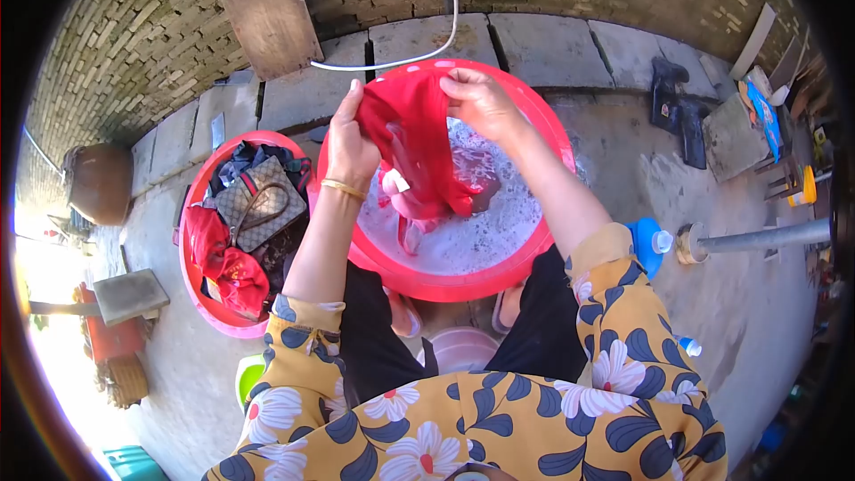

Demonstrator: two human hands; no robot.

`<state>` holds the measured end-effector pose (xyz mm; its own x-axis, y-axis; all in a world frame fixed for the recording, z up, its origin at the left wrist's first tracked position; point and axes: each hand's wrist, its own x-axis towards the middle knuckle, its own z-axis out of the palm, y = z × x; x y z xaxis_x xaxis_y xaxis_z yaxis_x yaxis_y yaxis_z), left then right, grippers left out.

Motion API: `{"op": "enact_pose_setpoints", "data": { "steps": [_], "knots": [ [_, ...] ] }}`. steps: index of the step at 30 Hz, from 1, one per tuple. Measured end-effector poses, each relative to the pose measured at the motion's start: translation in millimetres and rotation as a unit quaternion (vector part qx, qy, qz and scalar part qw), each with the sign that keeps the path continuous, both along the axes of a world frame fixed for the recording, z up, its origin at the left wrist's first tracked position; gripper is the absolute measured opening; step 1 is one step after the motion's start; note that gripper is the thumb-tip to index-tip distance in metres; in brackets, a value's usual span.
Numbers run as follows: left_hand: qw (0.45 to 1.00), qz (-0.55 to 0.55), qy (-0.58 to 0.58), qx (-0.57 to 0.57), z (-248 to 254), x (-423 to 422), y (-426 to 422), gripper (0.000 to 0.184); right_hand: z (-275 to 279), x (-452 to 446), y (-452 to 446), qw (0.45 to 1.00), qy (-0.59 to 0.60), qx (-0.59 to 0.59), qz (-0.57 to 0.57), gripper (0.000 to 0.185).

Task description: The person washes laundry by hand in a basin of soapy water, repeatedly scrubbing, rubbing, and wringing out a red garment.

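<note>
A wet red garment (411,129) hangs stretched between my two hands, its lower end down in the foamy water (481,245). My left hand (352,150) grips its left edge, thumb up, with a yellow bracelet at the wrist. At the upper right edge, my right hand (481,98) pinches the cloth between thumb and fingers. Beneath both hands stands a large red basin (552,138) of suds. A small pale label shows on the garment. Which kind of garment it is, I cannot tell.
Left of the basin, a pink tub (191,254) holds clothes and a patterned handbag (260,200). A blue bottle (648,245) stands at the right, near a metal pole (757,239). A white hose (450,22) runs behind the basin. Black boots (681,116) lie by the concrete slabs.
</note>
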<state>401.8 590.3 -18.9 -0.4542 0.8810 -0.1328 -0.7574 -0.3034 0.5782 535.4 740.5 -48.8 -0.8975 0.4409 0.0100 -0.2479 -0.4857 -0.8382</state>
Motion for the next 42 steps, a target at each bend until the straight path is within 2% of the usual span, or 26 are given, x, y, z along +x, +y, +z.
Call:
{"op": "enact_pose_setpoints", "data": {
  "steps": [2,3,4,5,7,9,11,14,16,17,19,20,21,22,23,25,27,29,30,31,32,33,35,38,41,42],
  "knots": [
    [0.999,-0.002,-0.029,-0.015,-27,-5,17,0.038,22,-12,-39,0.980,0.081,-0.103,-0.149,0.009],
    [0.998,-0.004,-0.056,-0.031,-42,-8,24,0.040,15,-23,-46,0.983,0.071,-0.062,-0.157,0.014],
    [0.991,0.019,-0.062,-0.119,-49,-6,26,0.041,25,-28,-65,0.959,0.006,0.203,-0.198,0.017],
    [0.999,-0.013,-0.051,-0.012,-84,-14,27,0.037,35,-28,-89,0.861,-0.060,0.453,-0.221,0.020],
    [0.993,0.029,0.044,0.110,-62,40,-1,0.030,28,-26,-121,0.631,-0.060,0.721,-0.280,0.020],
    [0.989,0.093,-0.045,-0.105,-42,57,29,0.030,-5,-43,-67,0.687,-0.127,0.640,-0.320,0.029],
    [0.976,0.049,-0.050,-0.207,-36,64,32,0.030,-13,-40,-40,0.721,-0.205,0.558,-0.356,0.037],
    [0.985,0.046,-0.041,-0.158,-48,57,36,0.032,-10,-41,-51,0.740,-0.193,0.538,-0.354,0.038],
    [0.986,0.068,-0.027,-0.151,-58,43,31,0.034,1,-39,-93,0.706,-0.081,0.642,-0.289,0.032],
    [0.998,0.058,0.001,-0.017,-80,32,26,0.036,2,-39,-111,0.672,-0.044,0.690,-0.265,0.030],
    [0.968,0.029,0.055,0.243,-114,23,16,0.041,8,-37,-109,0.692,-0.052,0.661,-0.285,0.028],
    [0.970,0.029,0.053,0.237,-107,27,17,0.041,7,-36,-106,0.711,-0.060,0.631,-0.305,0.026],
    [0.999,0.044,0.010,0.027,-87,31,28,0.038,-4,-39,-79,0.699,-0.018,0.636,-0.327,0.028],
    [0.981,0.056,-0.032,-0.183,-64,37,37,0.035,-11,-37,-55,0.735,-0.106,0.571,-0.349,0.034],
    [0.983,0.032,-0.030,-0.180,-41,51,33,0.032,-18,-30,-33,0.756,-0.194,0.537,-0.321,0.038],
    [0.986,-0.052,-0.052,-0.148,-35,43,30,0.033,-21,-33,-32,0.738,-0.184,0.541,-0.360,0.038],
    [0.990,-0.087,0.003,-0.113,-18,33,21,0.031,-5,-27,-21,0.814,-0.121,0.431,-0.371,0.040],
    [0.991,-0.061,0.086,-0.085,-21,17,16,0.031,26,-9,-4,0.910,-0.076,0.208,-0.351,0.030],
    [0.921,-0.132,0.345,-0.126,-25,8,8,0.031,38,0,9,0.928,-0.038,0.097,-0.358,0.024],
    [0.777,-0.193,0.577,-0.159,-33,2,0,0.032,48,7,18,0.933,-0.001,-0.017,-0.361,0.019],
    [0.728,-0.191,0.645,-0.133,-57,-2,-5,0.037,63,18,14,0.937,0.003,-0.034,-0.347,0.018],
    [0.667,-0.211,0.686,-0.203,-85,-10,-12,0.039,74,28,6,0.941,0.006,-0.051,-0.333,0.020],
    [0.456,-0.130,0.861,-0.185,-103,-19,-27,0.038,83,34,-9,0.941,0.010,-0.039,-0.337,0.022],
    [0.361,-0.057,0.865,-0.343,-93,-20,-39,0.033,100,44,-41,0.953,0.050,0.052,-0.294,0.024],
    [0.406,-0.008,0.789,-0.461,-99,-31,-38,0.025,113,60,-89,0.977,0.057,0.069,-0.191,0.022],
    [0.455,0.005,0.776,-0.437,-102,-40,-39,0.023,113,62,-107,0.984,0.017,0.123,-0.130,0.021]
  ]
}}
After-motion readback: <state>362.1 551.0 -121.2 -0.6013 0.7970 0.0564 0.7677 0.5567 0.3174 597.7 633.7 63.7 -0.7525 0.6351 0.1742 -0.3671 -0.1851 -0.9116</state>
